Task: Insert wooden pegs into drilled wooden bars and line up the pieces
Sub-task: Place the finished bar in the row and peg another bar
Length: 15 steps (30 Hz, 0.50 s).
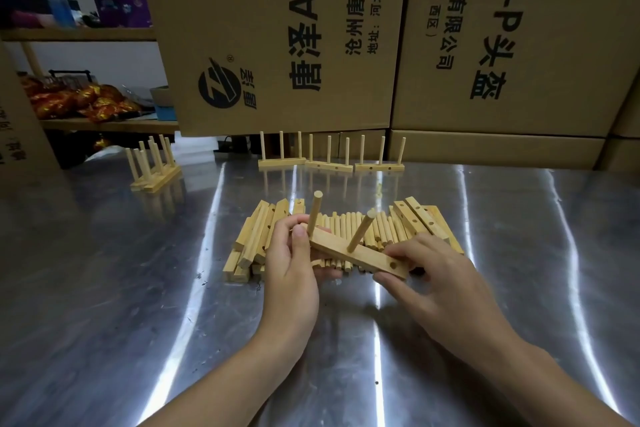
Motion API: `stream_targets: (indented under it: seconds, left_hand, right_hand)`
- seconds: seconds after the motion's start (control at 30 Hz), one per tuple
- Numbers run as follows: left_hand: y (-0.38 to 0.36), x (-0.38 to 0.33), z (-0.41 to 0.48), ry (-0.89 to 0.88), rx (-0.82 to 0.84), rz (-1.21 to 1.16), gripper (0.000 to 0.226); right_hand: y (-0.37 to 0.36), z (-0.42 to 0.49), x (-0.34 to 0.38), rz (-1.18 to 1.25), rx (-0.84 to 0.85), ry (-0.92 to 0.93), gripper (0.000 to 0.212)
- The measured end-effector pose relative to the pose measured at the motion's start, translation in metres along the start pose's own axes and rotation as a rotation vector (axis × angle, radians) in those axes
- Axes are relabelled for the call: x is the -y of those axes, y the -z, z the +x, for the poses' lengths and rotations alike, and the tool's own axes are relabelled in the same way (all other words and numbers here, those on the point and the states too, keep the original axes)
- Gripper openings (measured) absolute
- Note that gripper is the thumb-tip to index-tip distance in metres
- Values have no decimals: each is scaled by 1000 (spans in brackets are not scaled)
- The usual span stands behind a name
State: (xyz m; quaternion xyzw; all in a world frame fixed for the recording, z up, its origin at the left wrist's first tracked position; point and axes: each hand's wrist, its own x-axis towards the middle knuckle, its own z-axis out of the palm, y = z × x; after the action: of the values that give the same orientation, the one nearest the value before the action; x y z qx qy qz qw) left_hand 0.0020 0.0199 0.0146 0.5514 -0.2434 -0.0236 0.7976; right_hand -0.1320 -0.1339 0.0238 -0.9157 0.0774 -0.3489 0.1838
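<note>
A drilled wooden bar (pixel 367 255) is held above the steel table, tilted down to the right. Two pegs stand in it, one (pixel 315 215) near its left end and one (pixel 360 232) at the middle; the right hole (pixel 393 265) is open. My left hand (pixel 294 267) grips the bar's left end, thumb beside the first peg. My right hand (pixel 440 284) holds the right end between thumb and fingers. Below lie loose pegs (pixel 349 229) in a row, with bare bars piled at the left (pixel 256 239) and at the right (pixel 422 218).
Three finished bars with upright pegs (pixel 330 163) stand in a line at the table's back, and more finished pieces (pixel 154 170) stand at the back left. Large cardboard boxes (pixel 277 45) wall off the rear. A shelf with snack packets (pixel 79 100) is at the left.
</note>
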Motion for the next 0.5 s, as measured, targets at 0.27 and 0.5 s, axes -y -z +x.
stream_targets:
  seconds: [0.27, 0.5]
  left_hand:
    - [-3, -9, -4, 26, 46, 12, 32]
    - [6, -7, -5, 147, 179, 27, 22]
  right_hand:
    - [2, 3, -13, 80, -15, -22, 31]
    - [0, 0, -29, 12, 232, -81, 46]
